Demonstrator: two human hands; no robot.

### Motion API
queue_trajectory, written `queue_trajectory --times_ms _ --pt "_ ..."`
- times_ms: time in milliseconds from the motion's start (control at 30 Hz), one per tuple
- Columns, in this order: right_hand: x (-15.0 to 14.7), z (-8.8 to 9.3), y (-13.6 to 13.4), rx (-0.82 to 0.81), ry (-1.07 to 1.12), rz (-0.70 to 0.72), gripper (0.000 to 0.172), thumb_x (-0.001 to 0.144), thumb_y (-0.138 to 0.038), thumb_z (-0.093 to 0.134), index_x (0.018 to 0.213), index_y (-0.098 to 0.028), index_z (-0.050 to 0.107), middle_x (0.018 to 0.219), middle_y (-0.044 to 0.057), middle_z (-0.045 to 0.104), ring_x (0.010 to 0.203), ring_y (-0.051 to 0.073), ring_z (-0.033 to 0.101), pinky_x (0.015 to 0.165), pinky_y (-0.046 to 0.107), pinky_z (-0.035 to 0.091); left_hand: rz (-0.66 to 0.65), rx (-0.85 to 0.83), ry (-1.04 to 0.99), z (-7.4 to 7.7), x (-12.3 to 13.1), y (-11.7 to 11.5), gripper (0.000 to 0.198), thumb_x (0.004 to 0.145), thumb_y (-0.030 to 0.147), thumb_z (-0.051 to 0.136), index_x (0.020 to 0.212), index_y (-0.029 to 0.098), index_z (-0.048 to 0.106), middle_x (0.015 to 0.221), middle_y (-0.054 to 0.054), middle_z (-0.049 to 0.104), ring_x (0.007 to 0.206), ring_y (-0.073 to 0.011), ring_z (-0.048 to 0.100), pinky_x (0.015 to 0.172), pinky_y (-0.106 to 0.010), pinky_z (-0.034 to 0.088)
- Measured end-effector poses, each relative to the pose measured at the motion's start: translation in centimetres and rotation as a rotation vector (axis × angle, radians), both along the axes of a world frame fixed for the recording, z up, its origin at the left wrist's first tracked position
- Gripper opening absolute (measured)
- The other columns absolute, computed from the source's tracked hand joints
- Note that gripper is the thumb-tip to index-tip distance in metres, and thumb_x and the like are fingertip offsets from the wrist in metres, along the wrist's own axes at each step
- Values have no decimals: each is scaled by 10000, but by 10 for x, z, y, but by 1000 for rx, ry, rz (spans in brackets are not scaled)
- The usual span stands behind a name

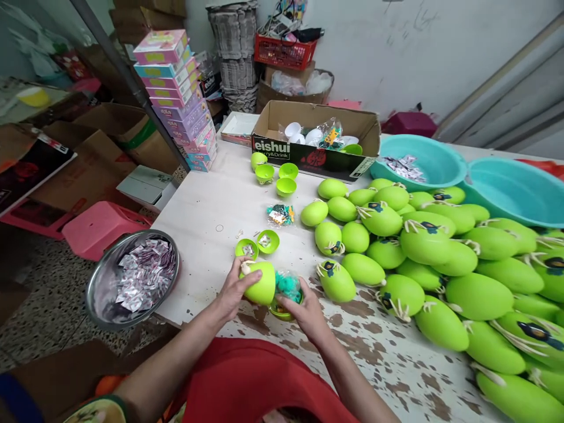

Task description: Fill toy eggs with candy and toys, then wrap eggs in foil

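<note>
My left hand (232,292) is closed around a green plastic egg half (261,284), tipped with its open side toward the right; a pale string shows at its end. My right hand (307,310) grips another green half shell (282,314), and a clear bag with teal parts (288,283) bulges out of it. The two shells are close together; whether they touch I cannot tell. Just beyond my left hand sit two green half shells (268,241) with small white sachets inside. A bagged teal and orange toy (281,215) lies farther back.
Many closed green eggs (424,239) are heaped at the right. Turquoise basins (440,154) and an open carton (308,160) stand behind, with several green half shells (286,187) before the carton. At left are a metal bowl of sachets (143,276) and stacked boxes (176,100).
</note>
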State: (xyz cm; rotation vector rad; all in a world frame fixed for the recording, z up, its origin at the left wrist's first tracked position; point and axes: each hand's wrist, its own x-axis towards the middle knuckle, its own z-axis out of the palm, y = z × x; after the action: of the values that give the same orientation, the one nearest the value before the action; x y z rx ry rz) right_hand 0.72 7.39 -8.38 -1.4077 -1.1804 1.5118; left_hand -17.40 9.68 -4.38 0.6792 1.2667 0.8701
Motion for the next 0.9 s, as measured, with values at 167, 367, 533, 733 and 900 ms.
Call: queue_trajectory --times_ms 167,367,533,733,900 --pt "3 -10 -6 39 -123 108 500 621 -387 758 1048 -164 624 930 50 676 841 249 601 733 351 492 -403 239 280 1 4 12 608 633 429 801 1123 239 496 960 6 553 823 -164 519 699 -251 444" --pt "14 3 8 -40 -150 368 446 556 -237 752 982 -148 660 863 23 690 801 237 598 723 335 485 -809 105 290 13 -9 17 565 692 452 753 1141 245 479 831 38 497 653 -125 489 541 -222 406" --pt "23 21 29 -144 14 459 481 629 -314 740 1073 -164 634 912 29 699 831 235 616 713 317 502 -583 55 78 9 -16 10 618 645 438 801 1128 258 461 931 7 516 638 -114 559 495 -201 452" --pt "18 22 25 -136 202 268 991 544 -391 879 1404 -201 424 1163 104 663 1004 304 655 870 420 533 -169 5 -99 -2 -11 -2 610 714 557 715 1158 273 406 1141 -66 508 746 -168 637 477 -204 484" --pt "17 32 15 -179 248 307 917 503 -351 902 1318 -177 521 1118 83 691 964 280 658 858 405 535 -440 194 47 14 -19 -13 574 722 443 754 1166 245 448 1006 -22 539 762 -151 594 604 -240 491"
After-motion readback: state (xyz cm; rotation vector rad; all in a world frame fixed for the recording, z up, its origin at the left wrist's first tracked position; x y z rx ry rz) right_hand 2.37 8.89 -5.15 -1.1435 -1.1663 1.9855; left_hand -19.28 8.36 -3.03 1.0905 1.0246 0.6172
